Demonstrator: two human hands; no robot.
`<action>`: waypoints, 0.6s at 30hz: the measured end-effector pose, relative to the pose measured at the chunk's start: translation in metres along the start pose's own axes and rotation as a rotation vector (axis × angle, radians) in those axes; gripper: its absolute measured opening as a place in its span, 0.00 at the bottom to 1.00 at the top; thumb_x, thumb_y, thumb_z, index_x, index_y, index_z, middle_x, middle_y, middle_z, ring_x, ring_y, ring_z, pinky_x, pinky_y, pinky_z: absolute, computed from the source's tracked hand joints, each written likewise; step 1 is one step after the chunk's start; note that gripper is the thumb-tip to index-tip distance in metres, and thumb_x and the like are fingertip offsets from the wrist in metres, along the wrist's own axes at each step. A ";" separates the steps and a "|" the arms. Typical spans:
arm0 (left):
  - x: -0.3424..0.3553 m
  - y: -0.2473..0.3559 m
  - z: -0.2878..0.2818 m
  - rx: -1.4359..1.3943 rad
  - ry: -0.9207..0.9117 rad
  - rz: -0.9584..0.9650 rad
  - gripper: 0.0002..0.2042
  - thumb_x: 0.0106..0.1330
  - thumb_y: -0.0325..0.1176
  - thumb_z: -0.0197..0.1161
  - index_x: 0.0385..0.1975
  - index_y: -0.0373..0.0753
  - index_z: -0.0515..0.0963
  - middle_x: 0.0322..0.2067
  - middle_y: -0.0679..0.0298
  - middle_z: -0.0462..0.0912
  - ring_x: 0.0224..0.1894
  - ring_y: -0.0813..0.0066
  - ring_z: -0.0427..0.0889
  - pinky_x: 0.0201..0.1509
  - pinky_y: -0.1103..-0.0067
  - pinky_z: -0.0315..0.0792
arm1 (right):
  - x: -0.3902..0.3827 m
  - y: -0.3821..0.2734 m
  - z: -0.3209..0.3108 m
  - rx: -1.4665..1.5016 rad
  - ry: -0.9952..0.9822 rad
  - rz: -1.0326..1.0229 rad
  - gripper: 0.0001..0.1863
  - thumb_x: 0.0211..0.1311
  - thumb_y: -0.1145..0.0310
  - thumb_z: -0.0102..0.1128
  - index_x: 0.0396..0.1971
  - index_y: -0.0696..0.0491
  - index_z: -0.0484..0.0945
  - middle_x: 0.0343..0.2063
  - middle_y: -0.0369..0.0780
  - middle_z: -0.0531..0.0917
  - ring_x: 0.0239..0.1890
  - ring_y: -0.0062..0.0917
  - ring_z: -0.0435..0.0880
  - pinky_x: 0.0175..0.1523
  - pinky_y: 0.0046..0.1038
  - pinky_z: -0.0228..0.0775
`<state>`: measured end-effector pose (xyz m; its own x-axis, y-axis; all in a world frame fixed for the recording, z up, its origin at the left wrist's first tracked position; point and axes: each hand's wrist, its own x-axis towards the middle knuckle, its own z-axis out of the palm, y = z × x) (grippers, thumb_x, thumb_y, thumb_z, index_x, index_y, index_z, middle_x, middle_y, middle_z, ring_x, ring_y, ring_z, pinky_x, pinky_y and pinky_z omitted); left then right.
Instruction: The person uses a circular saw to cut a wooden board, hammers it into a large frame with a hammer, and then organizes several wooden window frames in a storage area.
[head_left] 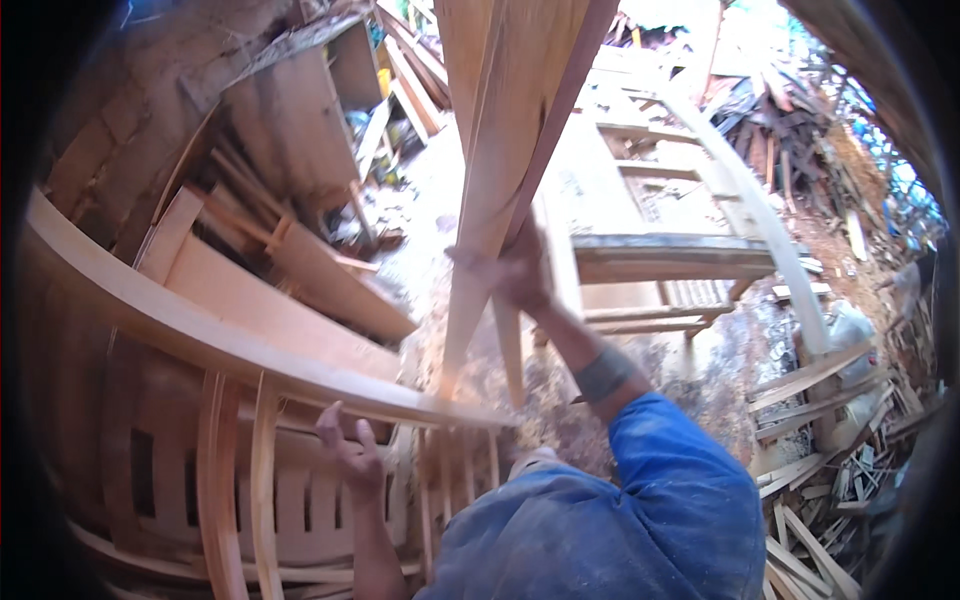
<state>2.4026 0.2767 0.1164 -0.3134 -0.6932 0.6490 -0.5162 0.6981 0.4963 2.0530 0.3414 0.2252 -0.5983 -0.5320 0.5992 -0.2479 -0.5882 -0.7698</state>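
Long wooden boards [490, 110] stand steeply in front of me, their upper ends running out of the top of the head view. My right hand [510, 272] is wrapped around their lower part, slightly blurred. Below it, one lower end reaches down close to a pale wooden rail [300, 372]; whether they touch I cannot tell. At the lower left, my left hand [352, 448] is raised just below that rail, fingers apart and nothing in them. The rail curves across the left side, with upright slats [265, 470] under it.
A wooden frame like a bench or bed [670, 262] stands beyond my right arm. Wide panels [290, 120] lean at the far left. Scrap wood [815, 540] is heaped along the right, with a plastic bag [850, 328] nearby. The floor [580, 425] is stained and dusty.
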 end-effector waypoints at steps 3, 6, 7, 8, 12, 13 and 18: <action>-0.012 0.046 0.037 -0.281 -0.236 -0.080 0.26 0.63 0.30 0.66 0.61 0.32 0.69 0.58 0.46 0.70 0.63 0.46 0.70 0.69 0.60 0.63 | -0.037 -0.026 -0.016 -0.109 0.010 -0.023 0.38 0.50 0.74 0.79 0.59 0.57 0.64 0.47 0.37 0.78 0.49 0.19 0.78 0.53 0.27 0.74; -0.009 0.081 0.060 -0.391 -0.416 -0.017 0.36 0.59 0.35 0.72 0.66 0.32 0.64 0.61 0.46 0.68 0.66 0.45 0.67 0.71 0.60 0.63 | -0.072 -0.065 -0.026 -0.173 0.088 0.010 0.36 0.52 0.76 0.77 0.59 0.56 0.65 0.46 0.37 0.78 0.49 0.19 0.78 0.53 0.26 0.74; -0.011 0.089 0.072 -0.403 -0.472 0.040 0.42 0.56 0.37 0.76 0.68 0.32 0.61 0.63 0.45 0.66 0.67 0.45 0.65 0.72 0.60 0.62 | -0.085 -0.077 -0.032 -0.122 0.077 0.023 0.36 0.52 0.76 0.77 0.59 0.56 0.64 0.46 0.37 0.78 0.49 0.19 0.79 0.52 0.26 0.74; -0.012 0.097 0.082 -0.414 -0.524 0.097 0.47 0.52 0.40 0.79 0.70 0.32 0.58 0.65 0.45 0.64 0.68 0.45 0.64 0.72 0.60 0.61 | -0.097 -0.089 -0.037 -0.070 0.064 0.034 0.37 0.53 0.76 0.77 0.59 0.57 0.64 0.46 0.38 0.79 0.48 0.19 0.79 0.52 0.26 0.75; -0.032 0.128 0.108 -0.475 -0.678 0.177 0.53 0.47 0.42 0.82 0.73 0.36 0.57 0.66 0.45 0.64 0.70 0.46 0.64 0.73 0.60 0.62 | -0.153 -0.124 -0.068 -0.105 0.194 0.088 0.28 0.50 0.72 0.81 0.49 0.60 0.74 0.40 0.39 0.83 0.41 0.21 0.84 0.45 0.27 0.79; -0.035 0.138 0.110 -0.512 -0.773 0.163 0.53 0.46 0.42 0.83 0.73 0.39 0.57 0.67 0.45 0.64 0.69 0.47 0.66 0.73 0.61 0.64 | -0.166 -0.140 -0.070 -0.146 0.321 0.071 0.26 0.49 0.69 0.83 0.45 0.59 0.78 0.39 0.40 0.85 0.40 0.23 0.85 0.44 0.27 0.81; -0.065 0.175 0.126 -0.644 -1.007 0.258 0.49 0.48 0.40 0.83 0.72 0.44 0.62 0.63 0.46 0.73 0.63 0.48 0.75 0.66 0.63 0.73 | -0.242 -0.173 -0.114 -0.194 0.471 0.079 0.28 0.50 0.70 0.82 0.50 0.58 0.78 0.43 0.42 0.85 0.44 0.24 0.86 0.47 0.28 0.83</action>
<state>2.2315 0.4210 0.0885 -0.9727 -0.1509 0.1763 0.0518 0.5991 0.7990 2.1537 0.6411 0.1884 -0.8880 -0.2118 0.4082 -0.2985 -0.4097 -0.8620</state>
